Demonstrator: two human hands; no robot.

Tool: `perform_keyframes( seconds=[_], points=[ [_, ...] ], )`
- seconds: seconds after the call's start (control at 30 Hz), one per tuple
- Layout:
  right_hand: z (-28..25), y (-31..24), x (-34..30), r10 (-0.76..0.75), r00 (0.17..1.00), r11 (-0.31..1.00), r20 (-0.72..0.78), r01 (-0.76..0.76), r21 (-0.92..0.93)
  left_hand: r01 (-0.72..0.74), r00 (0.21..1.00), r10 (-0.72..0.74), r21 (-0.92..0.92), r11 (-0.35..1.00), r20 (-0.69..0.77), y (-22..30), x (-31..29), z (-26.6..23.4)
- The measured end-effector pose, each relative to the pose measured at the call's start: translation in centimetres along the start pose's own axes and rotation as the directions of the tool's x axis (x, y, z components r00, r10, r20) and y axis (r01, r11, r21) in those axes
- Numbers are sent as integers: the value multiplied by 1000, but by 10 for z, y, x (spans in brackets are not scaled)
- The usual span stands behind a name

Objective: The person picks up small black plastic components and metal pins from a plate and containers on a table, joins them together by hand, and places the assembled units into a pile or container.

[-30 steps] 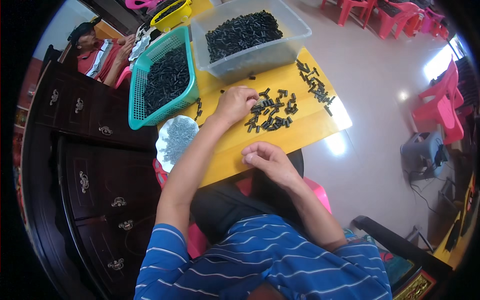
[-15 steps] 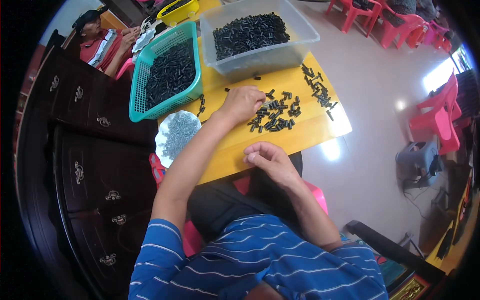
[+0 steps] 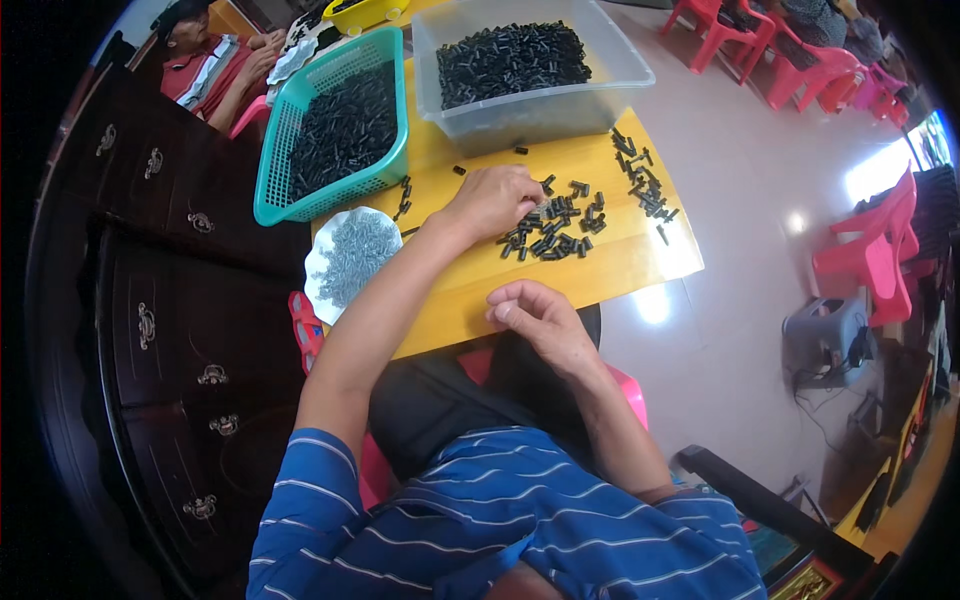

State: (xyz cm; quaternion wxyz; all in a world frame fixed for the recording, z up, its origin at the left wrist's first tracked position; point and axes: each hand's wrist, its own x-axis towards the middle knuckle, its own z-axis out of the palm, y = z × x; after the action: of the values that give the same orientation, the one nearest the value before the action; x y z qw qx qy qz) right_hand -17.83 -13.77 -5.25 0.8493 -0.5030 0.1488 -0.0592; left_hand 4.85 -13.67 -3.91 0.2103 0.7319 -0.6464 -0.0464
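Note:
My left hand [image 3: 495, 203] reaches over the yellow table to the left side of a loose pile of small black tube-shaped pieces [image 3: 558, 232]. Its fingers are bent and pinched at the pile; what lies between them is hidden. Nearer to me, past the table's front edge, my right hand [image 3: 543, 318] is held with curled fingers and the thumb against them. Whether a small piece sits in that grip cannot be seen. Beside my left forearm stands a white scalloped plate [image 3: 315, 268] heaped with small clear, silvery pieces [image 3: 360, 255].
A teal basket [image 3: 400, 125] and a translucent bin [image 3: 545, 118], both full of black pieces, stand at the back of the table [image 3: 450, 315]. More black pieces [image 3: 645, 185] lie along the right edge. Dark drawers [image 3: 190, 330] flank the left; a person [image 3: 215, 65] sits far left.
The whole view has shifted slightly. My left hand stays at the pile with its fingers a little further into it. My right hand holds the same curled pose.

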Motion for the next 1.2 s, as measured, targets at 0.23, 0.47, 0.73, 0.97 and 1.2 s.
perform_keyframes(
  seconds=[0.23,0.47,0.73,0.97,1.2],
  points=[
    [-1,2,-1,-12,1000,1000,-2,12,-2,20,1000,-20,11,1000,-19,4,1,3],
    [-1,-1,-2,-2,1000,1000,-2,2,-6,176,983,-178,-42,983,-38,18,8,7],
    [-2,2,2,-33,999,999,18,33,20,227,974,-225,69,971,-40,20,21,13],
    [-3,1,-1,2,1000,1000,-12,-1,20,282,959,-281,55,958,-28,27,22,11],
    [-4,6,0,-13,1000,1000,13,13,22,294,952,-301,123,948,45,27,19,9]
  ],
)
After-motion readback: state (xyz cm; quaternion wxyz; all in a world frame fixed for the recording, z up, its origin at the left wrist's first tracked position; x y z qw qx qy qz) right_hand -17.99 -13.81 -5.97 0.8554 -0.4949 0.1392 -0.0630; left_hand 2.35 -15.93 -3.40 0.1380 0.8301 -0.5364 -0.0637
